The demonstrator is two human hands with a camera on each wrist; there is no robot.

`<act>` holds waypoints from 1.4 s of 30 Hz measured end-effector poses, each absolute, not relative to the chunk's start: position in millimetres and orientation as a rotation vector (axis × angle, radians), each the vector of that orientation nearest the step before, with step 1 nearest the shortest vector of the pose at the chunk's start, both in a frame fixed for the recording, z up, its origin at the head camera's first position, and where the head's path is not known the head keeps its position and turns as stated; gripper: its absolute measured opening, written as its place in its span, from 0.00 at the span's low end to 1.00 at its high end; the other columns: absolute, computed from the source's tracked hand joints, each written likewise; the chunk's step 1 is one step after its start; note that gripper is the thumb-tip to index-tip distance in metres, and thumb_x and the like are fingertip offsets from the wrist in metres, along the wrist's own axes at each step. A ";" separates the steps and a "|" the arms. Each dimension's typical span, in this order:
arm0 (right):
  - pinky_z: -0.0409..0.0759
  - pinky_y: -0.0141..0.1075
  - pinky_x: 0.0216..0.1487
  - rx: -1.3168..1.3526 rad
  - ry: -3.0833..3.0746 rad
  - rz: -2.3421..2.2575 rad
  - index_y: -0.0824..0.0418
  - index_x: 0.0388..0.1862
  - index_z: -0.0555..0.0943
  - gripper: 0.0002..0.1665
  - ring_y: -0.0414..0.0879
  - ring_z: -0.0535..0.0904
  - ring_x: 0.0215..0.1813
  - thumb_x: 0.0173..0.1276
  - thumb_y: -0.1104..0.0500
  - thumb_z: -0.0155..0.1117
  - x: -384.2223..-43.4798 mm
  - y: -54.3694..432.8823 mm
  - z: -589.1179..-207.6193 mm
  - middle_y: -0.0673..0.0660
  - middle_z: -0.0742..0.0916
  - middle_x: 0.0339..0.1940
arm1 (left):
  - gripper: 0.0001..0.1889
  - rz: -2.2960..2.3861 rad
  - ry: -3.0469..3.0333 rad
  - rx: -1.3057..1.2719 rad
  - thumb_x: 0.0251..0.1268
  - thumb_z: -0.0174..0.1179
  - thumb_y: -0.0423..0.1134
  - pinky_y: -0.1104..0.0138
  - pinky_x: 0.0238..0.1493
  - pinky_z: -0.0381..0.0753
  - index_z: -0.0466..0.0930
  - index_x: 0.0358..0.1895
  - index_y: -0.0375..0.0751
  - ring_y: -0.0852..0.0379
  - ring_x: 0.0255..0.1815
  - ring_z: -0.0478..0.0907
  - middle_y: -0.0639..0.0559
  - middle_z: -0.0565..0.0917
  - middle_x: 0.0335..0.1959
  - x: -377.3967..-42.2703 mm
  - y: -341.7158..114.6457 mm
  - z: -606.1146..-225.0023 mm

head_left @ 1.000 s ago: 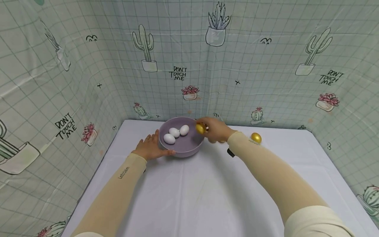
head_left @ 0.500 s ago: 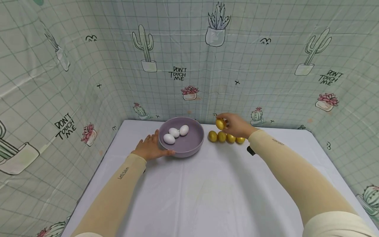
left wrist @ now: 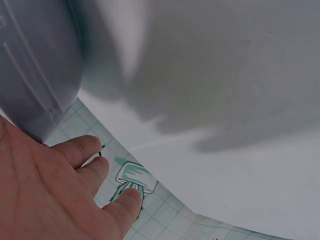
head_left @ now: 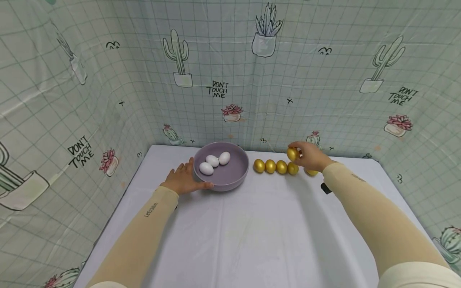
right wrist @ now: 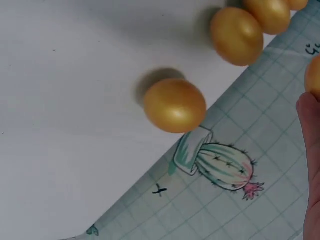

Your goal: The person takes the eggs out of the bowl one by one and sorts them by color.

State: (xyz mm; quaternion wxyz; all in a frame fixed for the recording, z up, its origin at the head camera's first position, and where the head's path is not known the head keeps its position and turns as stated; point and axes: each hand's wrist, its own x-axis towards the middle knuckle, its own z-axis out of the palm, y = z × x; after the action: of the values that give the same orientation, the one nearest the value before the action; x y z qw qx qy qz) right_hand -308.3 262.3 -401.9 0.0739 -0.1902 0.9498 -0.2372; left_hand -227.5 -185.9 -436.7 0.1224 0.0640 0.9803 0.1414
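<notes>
A mauve bowl point(head_left: 230, 172) stands at the back of the table with three white eggs point(head_left: 212, 161) in it. My left hand point(head_left: 181, 180) rests at its left side, fingers spread and fairly straight, thumb along the front wall. The left wrist view has the bowl's outer wall point(left wrist: 40, 60) beside the palm. With thumb and fingertips my right hand point(head_left: 310, 156) pinches a gold egg point(head_left: 292, 154), raised over the right end of a row of gold eggs point(head_left: 270, 166). Another gold egg point(right wrist: 175, 105) lies apart from the row, partly hidden by the hand in the head view.
The table point(head_left: 245, 232) has a white cover. Right behind its back edge rises a curtain point(head_left: 288, 80) printed with cacti, which also runs along both sides. The row of gold eggs begins just right of the bowl.
My right hand has carried the gold egg from the bowl's right rim rightward, to above the row's right end. The row has come into sight. My left hand has stayed put.
</notes>
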 end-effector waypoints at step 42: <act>0.67 0.66 0.62 -0.280 2.946 -0.425 0.76 0.63 0.72 0.31 0.72 0.73 0.58 0.59 0.70 0.66 -296.9 333.9 -440.3 0.76 0.78 0.57 | 0.74 0.394 2.850 0.192 0.43 0.50 0.87 0.41 0.74 0.44 0.31 0.80 0.33 0.37 0.79 0.45 0.34 0.51 0.79 -232.5 -187.4 -439.3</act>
State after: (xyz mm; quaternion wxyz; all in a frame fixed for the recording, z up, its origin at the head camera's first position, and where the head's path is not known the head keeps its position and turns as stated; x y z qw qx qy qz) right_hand -296.9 333.9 -440.3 0.0760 -0.0933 0.9826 -0.1418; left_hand -232.5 -187.4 -439.3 0.1289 0.0659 0.9801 0.1356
